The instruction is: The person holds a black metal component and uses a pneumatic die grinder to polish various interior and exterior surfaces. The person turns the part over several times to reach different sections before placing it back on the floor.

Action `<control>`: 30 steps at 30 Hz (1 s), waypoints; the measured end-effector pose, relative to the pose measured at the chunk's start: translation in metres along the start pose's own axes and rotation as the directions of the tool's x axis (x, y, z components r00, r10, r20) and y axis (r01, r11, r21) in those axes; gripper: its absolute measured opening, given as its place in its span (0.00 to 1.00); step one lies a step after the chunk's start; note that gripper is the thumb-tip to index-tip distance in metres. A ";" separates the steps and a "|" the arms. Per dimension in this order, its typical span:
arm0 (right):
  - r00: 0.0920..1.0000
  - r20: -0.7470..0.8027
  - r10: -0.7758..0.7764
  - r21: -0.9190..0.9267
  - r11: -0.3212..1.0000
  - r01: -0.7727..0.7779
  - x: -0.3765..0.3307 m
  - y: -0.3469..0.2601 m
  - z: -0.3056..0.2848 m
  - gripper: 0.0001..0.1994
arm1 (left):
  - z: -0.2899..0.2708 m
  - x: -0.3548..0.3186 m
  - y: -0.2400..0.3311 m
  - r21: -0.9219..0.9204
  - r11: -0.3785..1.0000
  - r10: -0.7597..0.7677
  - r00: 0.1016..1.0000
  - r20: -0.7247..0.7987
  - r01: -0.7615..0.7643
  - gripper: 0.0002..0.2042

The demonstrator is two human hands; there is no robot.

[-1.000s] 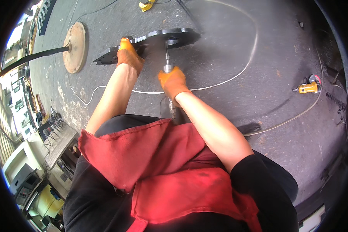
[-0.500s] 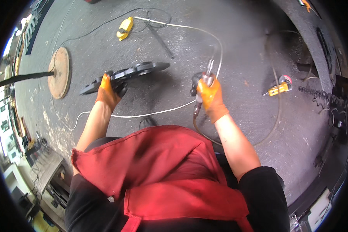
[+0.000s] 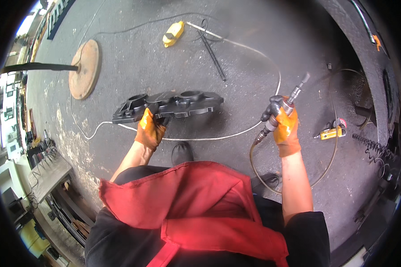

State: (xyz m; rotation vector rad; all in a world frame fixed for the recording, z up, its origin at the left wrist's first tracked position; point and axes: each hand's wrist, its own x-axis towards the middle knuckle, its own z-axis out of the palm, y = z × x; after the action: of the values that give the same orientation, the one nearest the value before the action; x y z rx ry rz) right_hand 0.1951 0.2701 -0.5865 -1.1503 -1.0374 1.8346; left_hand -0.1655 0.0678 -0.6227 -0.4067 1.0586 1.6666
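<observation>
My left hand [image 3: 150, 129], in an orange glove with dark fingers, grips the lower edge of a long black moulded part [image 3: 169, 104]. The part has raised rings, ribs and a notched outline, and it is held up above the floor. Closed round the body of a straight air tool [image 3: 272, 120] is my right hand [image 3: 286, 124], gloved the same way. A stepped metal nose [image 3: 298, 91] points up and away to the right from this tool. From its lower end a brownish hose [image 3: 252, 155] loops down and round to the right. The two held things are apart.
Ahead on the dark floor lie a yellow box-shaped thing [image 3: 173, 34] with cables and a dark rod [image 3: 214, 58]. A round base [image 3: 85, 70] with a black post stands left. To the right are a yellow power tool [image 3: 332, 132] and a coiled hose [image 3: 374, 147].
The view has shifted. My left hand has turned the black part so more of its ribbed face shows. My right hand has moved outward to the right, with the air tool's nose tilted further right.
</observation>
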 end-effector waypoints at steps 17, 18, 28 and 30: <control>1.000 0.019 -0.009 -0.089 0.996 0.011 0.015 0.009 0.009 0.14 | -0.014 0.014 -0.001 0.342 0.940 0.013 0.999 -0.029 -0.003 0.14; 1.000 0.025 -0.012 -0.087 0.996 0.014 0.014 0.010 0.009 0.13 | -0.037 0.021 -0.005 0.288 0.958 0.024 0.993 -0.113 0.009 0.13; 1.000 0.026 -0.006 -0.089 0.996 0.009 0.005 0.002 0.020 0.12 | -0.061 0.048 -0.042 0.170 0.953 -0.179 0.917 -0.356 0.252 0.19; 1.000 0.005 -0.006 -0.092 0.996 0.006 0.005 0.000 0.023 0.12 | -0.047 0.051 -0.063 -0.005 0.959 -0.270 0.912 -0.307 0.282 0.17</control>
State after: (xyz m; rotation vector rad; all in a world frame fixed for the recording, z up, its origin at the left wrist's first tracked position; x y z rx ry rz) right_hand 0.1723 0.2692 -0.5819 -1.1962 -1.1372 1.8012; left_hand -0.1390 0.0622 -0.7122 -0.7723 1.1953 1.3535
